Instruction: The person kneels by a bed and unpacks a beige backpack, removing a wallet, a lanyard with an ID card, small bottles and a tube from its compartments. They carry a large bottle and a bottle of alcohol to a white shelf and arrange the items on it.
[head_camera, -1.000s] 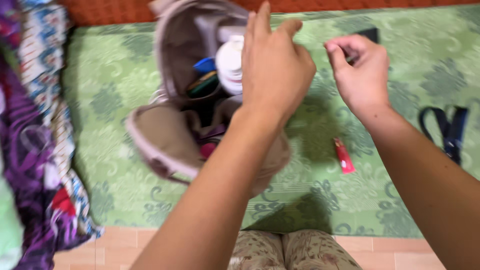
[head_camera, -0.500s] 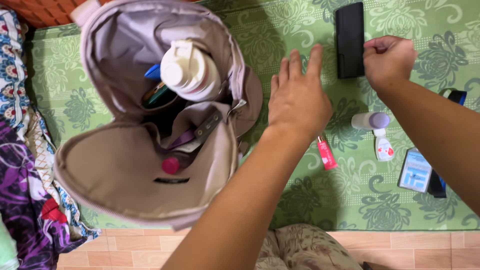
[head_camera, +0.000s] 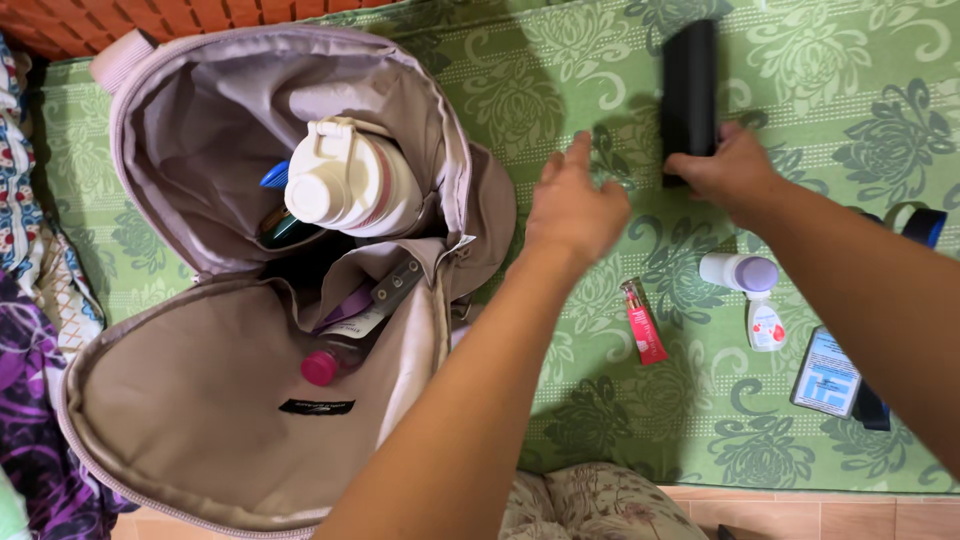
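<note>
My right hand (head_camera: 731, 172) grips the near end of a long black case (head_camera: 689, 85) lying on the green patterned mat (head_camera: 850, 100). My left hand (head_camera: 572, 205) hovers just left of it with fingers spread, holding nothing. Left of both hands lies an open mauve backpack (head_camera: 200, 400). Inside it stand a white bottle with a flip lid (head_camera: 345, 182), a blue item (head_camera: 276, 175) and a bottle with a pink cap (head_camera: 322, 366).
On the mat near my right forearm lie a red tube (head_camera: 643, 322), a small white bottle with a lilac cap (head_camera: 738, 271), a small dropper bottle (head_camera: 765, 324), a blue-and-white packet (head_camera: 826, 372) and a dark strap (head_camera: 925, 224). Patterned cloth (head_camera: 25, 330) is piled at the left.
My right hand moved down-left from beside the black case and closed on its near end. My left hand shifted slightly and stays open. The view slid, so the backpack sits lower and larger.
</note>
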